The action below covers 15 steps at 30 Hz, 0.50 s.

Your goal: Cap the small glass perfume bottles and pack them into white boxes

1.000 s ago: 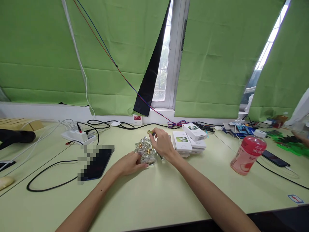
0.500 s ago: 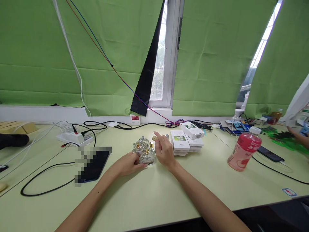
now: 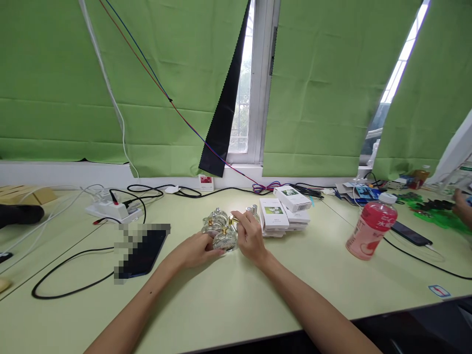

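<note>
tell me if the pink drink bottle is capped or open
Capped: the white cap sits on top of the pink drink bottle. How tightly it is screwed on, I cannot tell.

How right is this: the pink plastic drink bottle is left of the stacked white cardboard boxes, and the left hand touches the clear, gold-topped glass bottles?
Only the side is wrong: the head view shows the pink plastic drink bottle right of the stacked white boxes. The left hand does touch the clear glass bottles.
</note>
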Available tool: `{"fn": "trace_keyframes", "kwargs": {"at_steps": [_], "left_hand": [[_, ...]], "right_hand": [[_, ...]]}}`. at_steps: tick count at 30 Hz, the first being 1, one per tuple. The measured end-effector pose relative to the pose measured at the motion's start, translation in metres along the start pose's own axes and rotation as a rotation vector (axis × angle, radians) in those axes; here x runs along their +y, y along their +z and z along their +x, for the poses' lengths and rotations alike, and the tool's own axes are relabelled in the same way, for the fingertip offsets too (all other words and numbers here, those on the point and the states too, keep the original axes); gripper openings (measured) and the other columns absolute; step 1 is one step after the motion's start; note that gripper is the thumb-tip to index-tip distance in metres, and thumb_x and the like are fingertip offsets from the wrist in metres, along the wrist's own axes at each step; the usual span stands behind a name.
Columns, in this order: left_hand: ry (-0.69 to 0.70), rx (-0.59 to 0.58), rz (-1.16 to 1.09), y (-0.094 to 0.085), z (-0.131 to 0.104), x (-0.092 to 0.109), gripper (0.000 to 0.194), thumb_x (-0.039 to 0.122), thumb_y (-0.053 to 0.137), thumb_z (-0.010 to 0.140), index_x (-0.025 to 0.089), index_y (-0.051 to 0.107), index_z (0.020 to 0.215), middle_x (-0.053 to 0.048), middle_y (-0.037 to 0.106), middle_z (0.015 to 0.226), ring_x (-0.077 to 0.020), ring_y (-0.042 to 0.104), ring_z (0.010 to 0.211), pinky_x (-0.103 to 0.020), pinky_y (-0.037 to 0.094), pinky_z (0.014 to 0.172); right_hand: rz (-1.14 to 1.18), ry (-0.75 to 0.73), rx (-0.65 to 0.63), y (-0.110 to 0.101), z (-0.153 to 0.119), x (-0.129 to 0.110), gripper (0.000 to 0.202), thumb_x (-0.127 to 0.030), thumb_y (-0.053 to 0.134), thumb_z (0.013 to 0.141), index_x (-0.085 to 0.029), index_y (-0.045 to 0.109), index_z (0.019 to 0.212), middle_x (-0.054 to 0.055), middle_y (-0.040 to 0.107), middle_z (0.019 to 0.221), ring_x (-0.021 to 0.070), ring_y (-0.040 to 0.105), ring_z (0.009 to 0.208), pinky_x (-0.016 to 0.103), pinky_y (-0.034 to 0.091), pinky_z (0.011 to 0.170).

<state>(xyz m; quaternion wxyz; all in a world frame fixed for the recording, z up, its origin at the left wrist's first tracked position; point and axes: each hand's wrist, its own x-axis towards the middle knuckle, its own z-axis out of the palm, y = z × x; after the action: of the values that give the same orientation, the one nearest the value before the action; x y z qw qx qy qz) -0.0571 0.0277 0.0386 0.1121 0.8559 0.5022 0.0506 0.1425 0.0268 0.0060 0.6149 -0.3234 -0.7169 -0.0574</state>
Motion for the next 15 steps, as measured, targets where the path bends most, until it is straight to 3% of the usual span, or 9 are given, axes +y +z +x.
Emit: {"fn": "trace_keyframes", "kwargs": {"at_steps": [7,15], "left_hand": [[0.000,0.008,-0.018,0.0011,-0.0010,-0.0011,0.048,0.062,0.051,0.086,0.021,0.044,0.061,-0.003,0.059,0.066,-0.0175,0.046,0.058,-0.032,0.027,0.056],[-0.003,0.013,-0.020,-0.0021,-0.0030,0.0046,0.048,0.060,0.051,0.086,0.021,0.040,0.060,-0.003,0.058,0.065,-0.0172,0.047,0.058,-0.031,0.026,0.056]], "right_hand": [[0.085,0.152,0.074,0.0026,-0.0020,-0.0040,0.016,-0.023,0.045,0.101,-0.018,0.060,0.105,0.001,0.058,0.077,0.0123,0.047,0.057,0.026,0.039,0.056],[0.152,0.263,0.108,0.0020,-0.0019,-0.0045,0.011,-0.028,0.055,0.097,-0.018,0.059,0.099,-0.004,0.053,0.069,0.0076,0.037,0.048,0.022,0.033,0.048]]}}
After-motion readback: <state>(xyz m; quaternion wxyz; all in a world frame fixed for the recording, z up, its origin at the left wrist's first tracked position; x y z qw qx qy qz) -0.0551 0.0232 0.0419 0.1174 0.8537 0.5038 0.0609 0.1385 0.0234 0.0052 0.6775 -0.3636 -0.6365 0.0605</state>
